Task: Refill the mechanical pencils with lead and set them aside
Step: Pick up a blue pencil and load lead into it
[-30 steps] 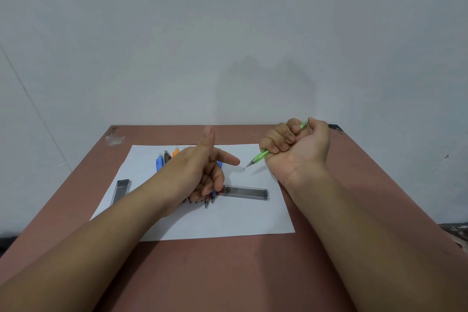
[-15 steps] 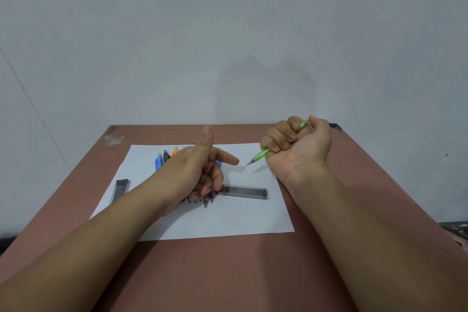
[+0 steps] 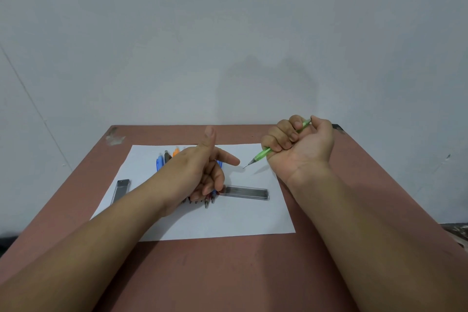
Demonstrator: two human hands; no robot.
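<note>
Reddish-brown counter [image 3: 228, 273] against a plain wall, white paper sheet [image 3: 240, 218] laid across its far half. Everything task-related sat on that sheet.

Right hand [image 3: 301, 149] was fisted around a green mechanical pencil [image 3: 264, 153], thumb at the cap end, tip pointing down-left and clear of the paper. Left hand [image 3: 202, 172] held nothing I could make out: thumb up, index finger extended toward the green tip, other fingers curled in. It hovered over a bunch of pencils [image 3: 166, 159] lying side by side; blue, dark and orange caps showed past the wrist, tips poked out on the near side. Count unclear, hand covered most of them.

Two lead cases: a long clear one [image 3: 247, 192] just right of the bunch, a shorter one [image 3: 121, 191] at the sheet's left edge. Couldn't tell whether either was open.

Progress, my read: early. Only the green pencil was in work, looked like clicking to advance or check lead near the fingertip. Couldn't see any lead at the tip, too fine. No separate set-aside group visible, so the bunch likely all remained to do.
</note>
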